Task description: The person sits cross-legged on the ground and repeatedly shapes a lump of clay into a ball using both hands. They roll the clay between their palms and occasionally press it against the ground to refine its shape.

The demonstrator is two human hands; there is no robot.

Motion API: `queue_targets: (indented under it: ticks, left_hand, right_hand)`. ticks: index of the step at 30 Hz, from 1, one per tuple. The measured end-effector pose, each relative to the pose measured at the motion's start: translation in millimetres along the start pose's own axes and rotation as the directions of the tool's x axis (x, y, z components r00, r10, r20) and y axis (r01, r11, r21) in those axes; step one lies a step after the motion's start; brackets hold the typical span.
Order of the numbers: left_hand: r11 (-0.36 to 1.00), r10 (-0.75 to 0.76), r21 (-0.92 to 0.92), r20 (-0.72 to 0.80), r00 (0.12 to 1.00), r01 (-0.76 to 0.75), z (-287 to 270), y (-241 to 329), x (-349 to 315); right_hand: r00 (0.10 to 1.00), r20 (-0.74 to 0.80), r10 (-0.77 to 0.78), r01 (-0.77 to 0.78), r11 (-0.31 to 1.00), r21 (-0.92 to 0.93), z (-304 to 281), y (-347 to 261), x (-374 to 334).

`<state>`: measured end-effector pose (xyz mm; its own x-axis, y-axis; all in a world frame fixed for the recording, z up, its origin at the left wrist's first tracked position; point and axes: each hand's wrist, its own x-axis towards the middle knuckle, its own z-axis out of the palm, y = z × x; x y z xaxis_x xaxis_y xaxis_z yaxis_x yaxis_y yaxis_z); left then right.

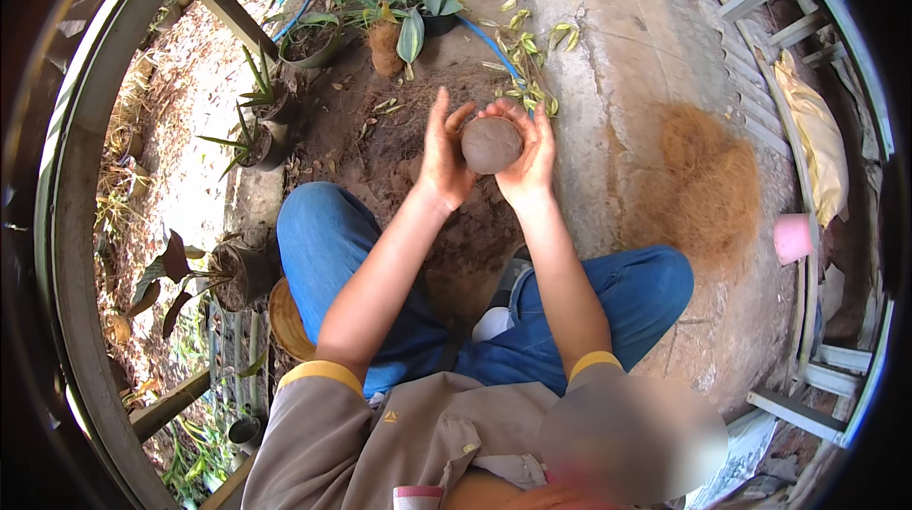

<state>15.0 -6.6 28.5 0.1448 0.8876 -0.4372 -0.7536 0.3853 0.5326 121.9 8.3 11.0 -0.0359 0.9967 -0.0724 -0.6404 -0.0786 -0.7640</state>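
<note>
A round, smooth brown ball of clay or mud [492, 146] rests against the palm of my right hand [531, 160], whose fingers curl behind it. My left hand [444, 154] is beside the ball's left side, with its fingers stretched out and apart. Whether the left palm touches the ball, I cannot tell. Both hands are raised over loose dark soil [380, 140], which spreads on the ground between and beyond my bent legs.
Brown fibre [703, 182] lies heaped on the concrete at the right, near a pink pot [791, 238]. Potted plants [242, 277] line the left. Beyond my hands are a fibre-covered ball [385, 49], leafy plants and a blue hose [489, 43]. Frame bars border both sides.
</note>
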Motion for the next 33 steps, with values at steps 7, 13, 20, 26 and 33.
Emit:
queue_targets:
  ticks: [7,13,20,26,33]
  left_hand:
    - [0.973,-0.011,-0.23,-0.027,1.0,0.004,6.5,-27.0,-0.9]
    - [0.994,-0.034,-0.109,-0.02,0.999,0.032,-14.0,-25.7,7.2]
    - [0.962,-0.133,0.241,-0.007,0.991,0.13,4.5,2.6,-6.3]
    - [0.993,0.067,0.105,-0.165,0.984,-0.05,-1.8,1.0,-1.6]
    - [0.783,0.444,0.347,0.268,0.855,-0.516,-2.7,-12.5,6.7]
  right_hand:
    - [0.891,0.199,-0.409,0.43,0.616,-0.66,13.3,-0.3,-7.9]
    - [0.907,0.393,-0.15,0.412,0.501,-0.761,8.3,-18.6,-2.5]
    - [0.851,0.522,-0.049,0.407,0.69,-0.598,-9.2,-11.5,0.3]
    - [0.989,0.131,-0.063,0.134,0.741,-0.657,11.0,1.4,-9.9]
    - [0.923,0.199,0.329,-0.3,0.94,-0.164,7.0,-22.1,-6.3]
